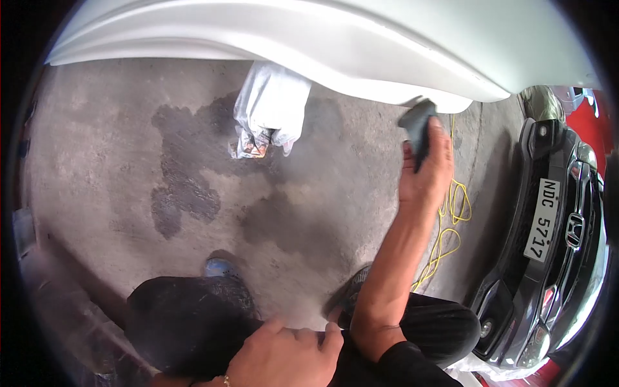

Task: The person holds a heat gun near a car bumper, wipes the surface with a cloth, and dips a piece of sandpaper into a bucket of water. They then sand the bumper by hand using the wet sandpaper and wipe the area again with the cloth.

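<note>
My right hand [429,161] is raised at the right of the middle, fingers closed around a dark grey, flat pad [420,126], slightly blurred. The pad's top end lies right at the lower edge of a white car body panel [361,58] that spans the top of the view. Down at the bottom, my left hand [287,355] rests over my lap, back upward, fingers loosely bent and a little apart, with nothing in it.
White plastic sheeting [274,103] hangs below the panel. A yellow cord [445,238] lies looped on the stained concrete floor [103,161]. To the right stands a dark car front [509,271]. My knees and shoes are below.
</note>
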`<state>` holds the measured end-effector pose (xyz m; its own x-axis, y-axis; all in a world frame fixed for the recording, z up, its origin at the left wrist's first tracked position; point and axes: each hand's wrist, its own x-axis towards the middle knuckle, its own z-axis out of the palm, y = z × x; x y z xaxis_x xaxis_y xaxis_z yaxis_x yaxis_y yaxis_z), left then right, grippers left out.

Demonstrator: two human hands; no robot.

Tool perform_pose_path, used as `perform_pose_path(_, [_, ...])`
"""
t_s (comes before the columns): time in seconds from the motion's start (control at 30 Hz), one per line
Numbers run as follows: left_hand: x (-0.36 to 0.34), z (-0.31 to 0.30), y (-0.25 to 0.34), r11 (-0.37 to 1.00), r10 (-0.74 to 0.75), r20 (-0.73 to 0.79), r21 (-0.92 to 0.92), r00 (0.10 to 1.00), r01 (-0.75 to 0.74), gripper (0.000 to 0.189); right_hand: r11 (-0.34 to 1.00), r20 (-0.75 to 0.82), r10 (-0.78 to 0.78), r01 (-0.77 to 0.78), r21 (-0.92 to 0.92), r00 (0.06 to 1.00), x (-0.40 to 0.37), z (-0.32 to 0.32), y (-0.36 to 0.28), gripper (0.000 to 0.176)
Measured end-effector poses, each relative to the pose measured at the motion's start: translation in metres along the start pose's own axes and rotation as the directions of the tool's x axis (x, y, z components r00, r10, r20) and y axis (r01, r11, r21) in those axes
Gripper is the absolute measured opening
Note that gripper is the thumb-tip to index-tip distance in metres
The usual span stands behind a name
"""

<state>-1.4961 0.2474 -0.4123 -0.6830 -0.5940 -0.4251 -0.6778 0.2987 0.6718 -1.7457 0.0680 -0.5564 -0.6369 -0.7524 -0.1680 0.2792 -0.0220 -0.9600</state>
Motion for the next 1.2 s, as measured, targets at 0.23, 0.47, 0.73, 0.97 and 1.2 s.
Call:
perform_pose_path(0.23, [0.0, 0.012, -0.019, 1.0, 0.013, 0.027, -0.024, 1.0, -0.012, 0.035, 0.745, 0.043, -0.625, 0.612, -0.265, 0.779, 0.038, -0.038, 0.003, 0.014])
perform_pose_path(0.47, [0.007, 0.018, -0.023, 0.997, 0.053, -0.029, 0.05, 0.998, -0.052, 0.033, -0.08, 0.565, -0.795, 0.885, -0.459, 0.221, 0.071, -0.019, 0.041, 0.031])
perform_pose_path(0.73, [0.009, 0.018, -0.024, 0.997, 0.068, -0.078, 0.054, 0.995, -0.064, 0.034, -0.149, 0.621, -0.745, 0.846, -0.512, 0.245, 0.085, -0.031, 0.016, 0.034])
perform_pose_path(0.97, [0.012, 0.018, -0.021, 0.996, 0.074, -0.079, 0.046, 0.994, -0.071, 0.033, -0.317, 0.741, -0.664, 0.861, -0.397, 0.097, 0.082, -0.016, 0.015, 0.043])
perform_pose_path(1.2, [0.013, 0.019, -0.016, 0.999, 0.046, 0.029, 0.015, 0.999, -0.047, 0.04, -0.313, 0.76, -0.638, 0.859, -0.405, 0.126, 0.074, -0.009, 0.012, 0.044])
